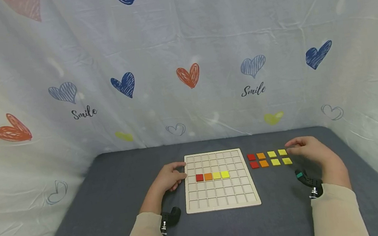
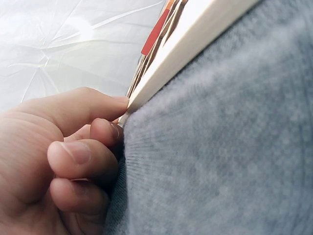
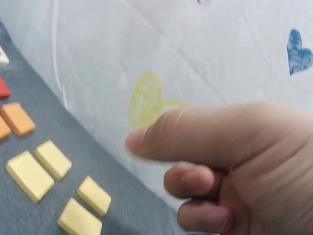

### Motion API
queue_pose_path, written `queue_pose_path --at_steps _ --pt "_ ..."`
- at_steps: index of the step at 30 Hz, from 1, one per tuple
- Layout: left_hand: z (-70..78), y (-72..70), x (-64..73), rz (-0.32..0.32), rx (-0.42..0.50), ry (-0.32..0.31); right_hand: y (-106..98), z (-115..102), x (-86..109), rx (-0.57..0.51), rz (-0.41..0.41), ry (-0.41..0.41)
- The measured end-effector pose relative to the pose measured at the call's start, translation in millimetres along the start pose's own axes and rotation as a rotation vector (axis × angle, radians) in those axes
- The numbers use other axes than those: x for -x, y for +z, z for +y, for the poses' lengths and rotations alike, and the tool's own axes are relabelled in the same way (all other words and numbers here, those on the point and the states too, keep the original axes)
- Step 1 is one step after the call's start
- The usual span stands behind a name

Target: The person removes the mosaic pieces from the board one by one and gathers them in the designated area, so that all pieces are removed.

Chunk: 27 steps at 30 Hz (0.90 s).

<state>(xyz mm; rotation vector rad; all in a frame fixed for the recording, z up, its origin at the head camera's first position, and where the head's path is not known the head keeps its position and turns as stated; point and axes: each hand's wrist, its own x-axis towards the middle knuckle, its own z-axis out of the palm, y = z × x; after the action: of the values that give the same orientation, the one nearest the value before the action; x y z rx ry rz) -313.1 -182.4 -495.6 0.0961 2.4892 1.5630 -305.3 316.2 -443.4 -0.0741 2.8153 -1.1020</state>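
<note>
A pale wooden grid board [image 1: 223, 201] lies on the dark grey cloth. One row on it holds a red tile [image 1: 199, 177], an orange tile [image 1: 208, 176], a paler yellow tile [image 1: 216, 175] and a brighter yellow tile [image 1: 225, 174]. My left hand [image 1: 169, 177] touches the board's left edge with thumb and index fingertips; its other fingers curl below, as the left wrist view shows. Beyond the right end of the loose tiles hovers my right hand [image 1: 309, 150], thumb and index apart, nearest a yellow tile [image 1: 282, 152]. I see nothing held in it.
Right of the board, loose tiles lie in two rows: red tiles [image 1: 251, 157], orange tiles [image 1: 260, 155] and several yellow ones [image 3: 54, 159]. A white curtain [image 1: 160, 117] printed with hearts stands behind the table [image 1: 114, 207]. Each wrist wears a black camera band [image 1: 308, 180].
</note>
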Motion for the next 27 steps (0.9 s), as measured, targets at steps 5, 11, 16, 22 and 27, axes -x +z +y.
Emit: queue_pose_path --at_steps 5,11,16,22,27 --pt "-0.2 0.2 -0.5 0.004 -0.002 -0.001 4.5 -21.0 -1.3 -0.029 0.055 -0.075" --pt "0.2 0.4 -0.9 0.007 -0.003 -0.005 13.5 -44.9 -9.8 -0.063 0.063 -0.157" --pt "1.6 1.2 -0.5 0.008 -0.001 -0.009 21.6 -61.9 -13.1 -0.110 0.070 -0.206" --pt "1.9 1.5 -0.5 0.010 -0.010 -0.002 33.0 -79.2 -15.1 -0.166 0.060 -0.267" --pt "1.7 1.1 -0.4 0.011 -0.012 -0.001 45.6 -95.2 -16.3 -0.211 0.007 -0.302"
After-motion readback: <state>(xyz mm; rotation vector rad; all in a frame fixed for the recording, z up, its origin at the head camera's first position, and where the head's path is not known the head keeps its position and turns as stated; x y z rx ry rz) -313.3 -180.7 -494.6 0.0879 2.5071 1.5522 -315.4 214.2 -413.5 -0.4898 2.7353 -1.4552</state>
